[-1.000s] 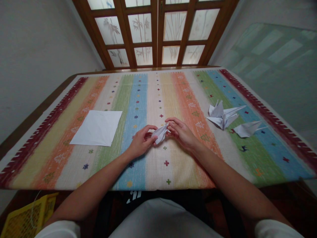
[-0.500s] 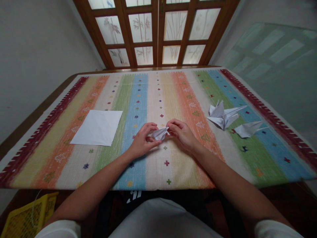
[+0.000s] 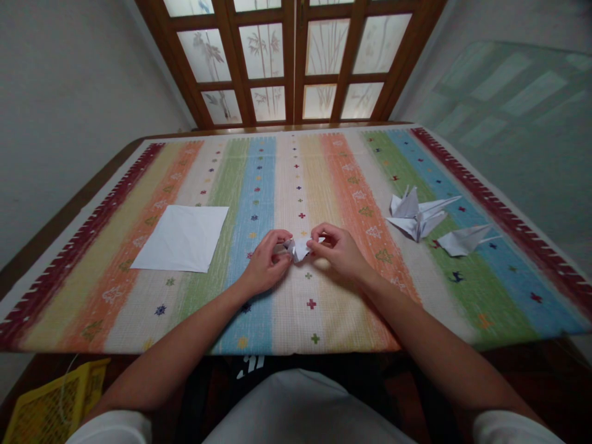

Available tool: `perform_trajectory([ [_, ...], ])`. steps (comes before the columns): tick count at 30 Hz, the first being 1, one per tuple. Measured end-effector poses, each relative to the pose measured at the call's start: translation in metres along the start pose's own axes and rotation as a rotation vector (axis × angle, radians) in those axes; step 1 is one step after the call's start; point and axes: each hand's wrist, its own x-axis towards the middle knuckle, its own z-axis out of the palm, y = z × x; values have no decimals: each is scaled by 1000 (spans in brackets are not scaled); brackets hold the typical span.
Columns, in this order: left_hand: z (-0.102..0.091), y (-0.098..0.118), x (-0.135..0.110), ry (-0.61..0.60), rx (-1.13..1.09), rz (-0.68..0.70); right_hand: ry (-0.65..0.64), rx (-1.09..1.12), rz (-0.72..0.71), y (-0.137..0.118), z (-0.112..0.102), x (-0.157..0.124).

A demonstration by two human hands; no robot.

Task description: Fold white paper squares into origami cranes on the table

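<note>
My left hand (image 3: 264,264) and right hand (image 3: 337,251) meet near the middle of the tabletop (image 3: 351,320), both sets of fingers (image 3: 319,233) pinched on a folded white paper (image 3: 300,250), apparently steadying it from both sides. Origami cranes (image 3: 414,216) lie toward the right edge.

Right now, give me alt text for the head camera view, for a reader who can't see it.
The left hand and right hand pinch a small folded paper over a striped tablecloth. A flat white sheet lies to the left, and a paper crane and smaller paper bird lie to the right.
</note>
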Motion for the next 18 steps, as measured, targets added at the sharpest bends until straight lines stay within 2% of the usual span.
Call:
perform_trajectory([
  [8,0,5,1,18,67,65,-40,-201,-116,7,1,0],
  [13,0,7,1,8,75,107,-96,-155,-22,7,1,1],
  [18,-3,5,3,101,147,126,-72,-87,47,3,1,-1],
])
